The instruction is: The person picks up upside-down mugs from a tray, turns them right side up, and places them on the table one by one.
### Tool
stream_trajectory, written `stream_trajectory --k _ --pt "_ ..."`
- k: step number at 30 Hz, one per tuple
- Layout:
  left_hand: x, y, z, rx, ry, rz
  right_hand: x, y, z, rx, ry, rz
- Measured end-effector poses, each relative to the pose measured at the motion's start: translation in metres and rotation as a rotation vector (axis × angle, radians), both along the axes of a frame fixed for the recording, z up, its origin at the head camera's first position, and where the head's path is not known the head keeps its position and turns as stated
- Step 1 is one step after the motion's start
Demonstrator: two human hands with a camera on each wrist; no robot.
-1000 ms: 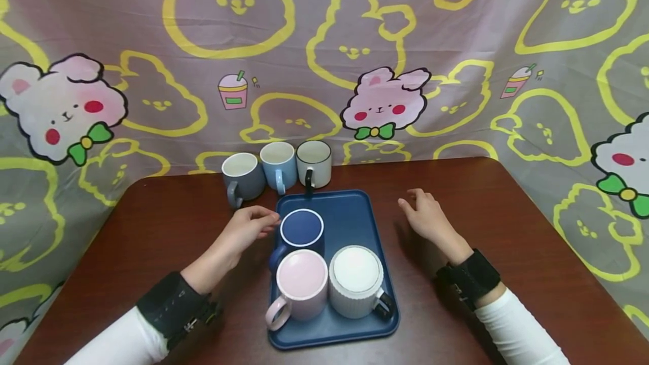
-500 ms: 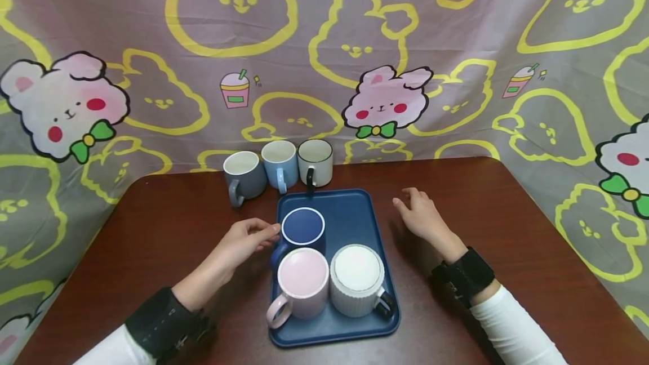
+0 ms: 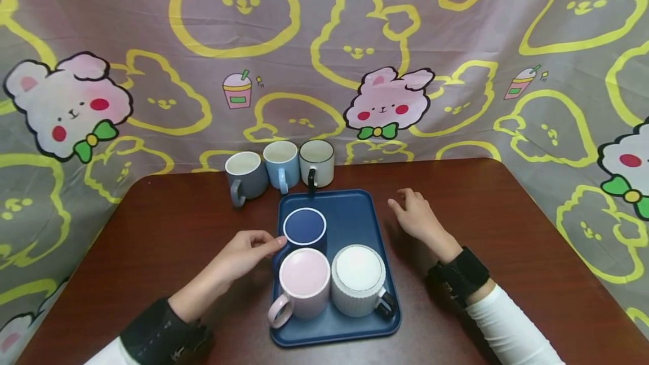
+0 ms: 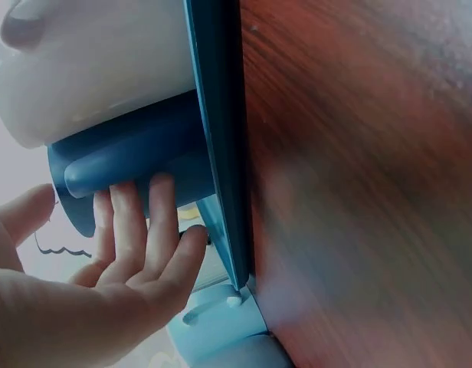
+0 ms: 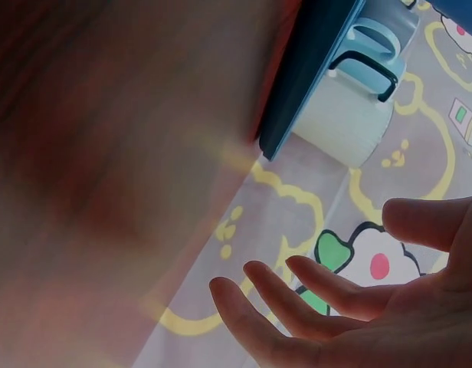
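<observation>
On the blue tray (image 3: 350, 207) a navy mug (image 3: 305, 226) stands upside down, its pale-rimmed base facing up. My left hand (image 3: 245, 252) is at its left side. The left wrist view has the fingertips right at the navy handle (image 4: 129, 157), with the thumb spread apart from it. A pink mug (image 3: 304, 277) and a ribbed white mug (image 3: 358, 283) with a black handle stand nearer on the tray, also base up. My right hand (image 3: 418, 218) hovers over the table right of the tray, holding nothing, fingers loosely bent.
Behind the tray, three mugs stand upright in a row: a grey one (image 3: 248, 176), a light blue one (image 3: 281, 167) and a white one (image 3: 318, 165) with a black handle. The brown table (image 3: 466, 201) ends at a patterned cloth (image 3: 304, 44).
My left hand has come nearer along the navy mug's left side toward its handle, the thumb now overlapping the mug. My right hand has drifted slightly left toward the tray.
</observation>
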State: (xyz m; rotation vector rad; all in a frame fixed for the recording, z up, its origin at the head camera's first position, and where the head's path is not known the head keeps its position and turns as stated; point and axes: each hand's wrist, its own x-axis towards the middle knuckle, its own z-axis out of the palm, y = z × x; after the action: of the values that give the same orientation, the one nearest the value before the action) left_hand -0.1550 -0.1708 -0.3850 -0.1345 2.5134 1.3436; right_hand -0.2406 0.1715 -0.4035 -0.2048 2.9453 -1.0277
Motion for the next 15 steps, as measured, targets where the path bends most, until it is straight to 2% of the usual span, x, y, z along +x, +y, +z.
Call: stream_trajectory --k 9,15 --pt "0.004 0.004 -0.002 0.001 0.013 -0.077 0.001 -0.009 -0.001 -0.008 0.002 0.013" --pt "0.005 0.004 -0.005 0.042 0.069 -0.107 -0.001 -0.015 -0.001 -0.007 0.005 0.017"
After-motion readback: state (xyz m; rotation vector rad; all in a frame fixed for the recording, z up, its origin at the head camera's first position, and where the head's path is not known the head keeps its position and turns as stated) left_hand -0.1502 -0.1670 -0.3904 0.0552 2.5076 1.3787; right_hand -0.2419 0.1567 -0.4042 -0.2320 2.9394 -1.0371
